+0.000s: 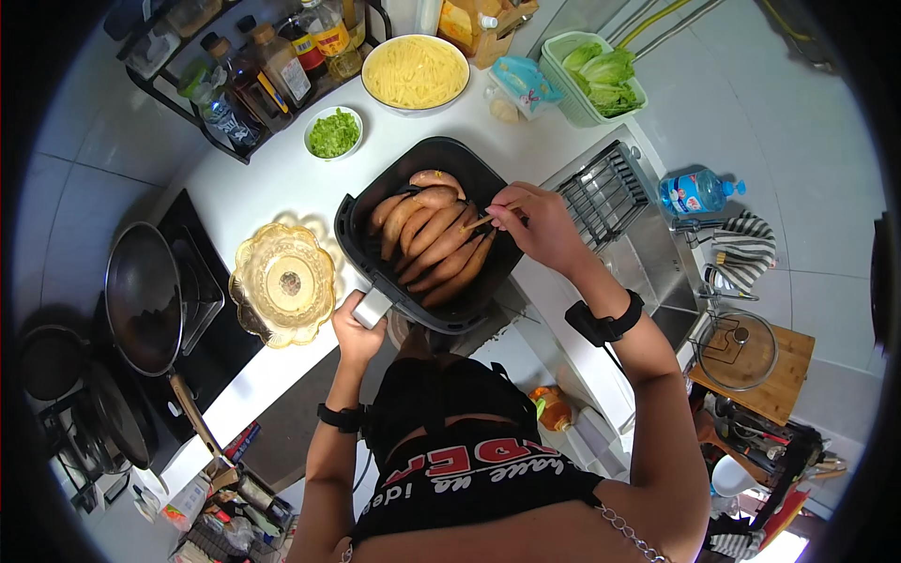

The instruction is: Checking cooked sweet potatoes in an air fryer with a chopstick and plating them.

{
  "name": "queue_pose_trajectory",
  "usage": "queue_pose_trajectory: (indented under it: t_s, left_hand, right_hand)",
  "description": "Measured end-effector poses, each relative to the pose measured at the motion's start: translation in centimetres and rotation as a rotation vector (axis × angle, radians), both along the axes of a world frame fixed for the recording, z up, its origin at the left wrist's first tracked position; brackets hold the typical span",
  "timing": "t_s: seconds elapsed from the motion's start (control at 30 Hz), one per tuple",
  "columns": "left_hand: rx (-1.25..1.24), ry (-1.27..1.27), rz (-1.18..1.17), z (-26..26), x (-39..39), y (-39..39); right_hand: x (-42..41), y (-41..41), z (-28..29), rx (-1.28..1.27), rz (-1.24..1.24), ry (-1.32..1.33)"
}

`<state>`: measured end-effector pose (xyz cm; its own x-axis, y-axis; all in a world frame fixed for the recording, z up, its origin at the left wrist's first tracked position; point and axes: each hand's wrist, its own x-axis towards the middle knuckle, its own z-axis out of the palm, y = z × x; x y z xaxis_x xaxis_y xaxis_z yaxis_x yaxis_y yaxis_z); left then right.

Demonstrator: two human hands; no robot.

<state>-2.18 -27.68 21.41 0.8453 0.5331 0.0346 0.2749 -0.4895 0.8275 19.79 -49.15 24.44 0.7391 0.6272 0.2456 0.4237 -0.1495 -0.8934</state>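
Note:
My left hand (357,331) grips the handle of a black air fryer basket (486,165), which is partly over the counter's front edge. Several sweet potatoes (440,236) lie side by side in it. Between the fingers of my right hand (538,222) are wooden chopsticks (481,223), with their tips at a sweet potato on the right of the pile. A scalloped amber glass bowl (281,285) stands left of the basket, with nothing but a patterned centre visible. Beyond the basket are a small bowl of chopped greens (334,134) and a large bowl of shredded potato (415,72).
A frying pan (144,299) sits on the black cooktop at left. Bottles (278,67) fill a rack behind. At right are a green basket of lettuce (595,77), a sink (651,274) with a dish rack (605,193), a blue detergent bottle (693,192) and a glass lid (735,350) on a wooden board.

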Motion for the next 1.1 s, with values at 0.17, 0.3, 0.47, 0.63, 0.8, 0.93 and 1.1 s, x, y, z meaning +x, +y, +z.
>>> queue_pose_trajectory:
  t_s: [0.17, 0.3, 0.47, 0.63, 0.8, 0.93, 1.1]
  left_hand:
    - [0.002, -0.027, 0.001, 0.1, 0.1, -0.2]
    - [-0.003, -0.005, -0.001, 0.0, 0.0, 0.0]
    - [-0.004, 0.005, 0.0, 0.1, -0.1, 0.2]
    - [-0.019, 0.014, 0.012, 0.0, -0.1, 0.2]
    - [-0.021, 0.018, 0.008, 0.3, 0.0, 0.2]
    - [-0.038, 0.006, 0.02, 0.5, 0.2, 0.0]
    - [-0.022, 0.008, 0.019, 1.4, 0.5, -0.4]
  right_hand:
    - [0.1, 0.1, -0.1, -0.012, -0.01, 0.004]
    - [0.2, -0.1, 0.1, -0.022, 0.022, -0.025]
    - [0.4, -0.3, 0.5, 0.004, 0.081, -0.013]
    - [0.5, -0.2, 0.7, -0.022, 0.116, -0.017]
    - [0.7, 0.1, 0.5, -0.031, 0.133, -0.099]
    - [0.3, 0.2, -0.1, -0.05, 0.076, -0.065]
    - [-0.4, 0.1, -0.7, 0.016, 0.039, 0.04]
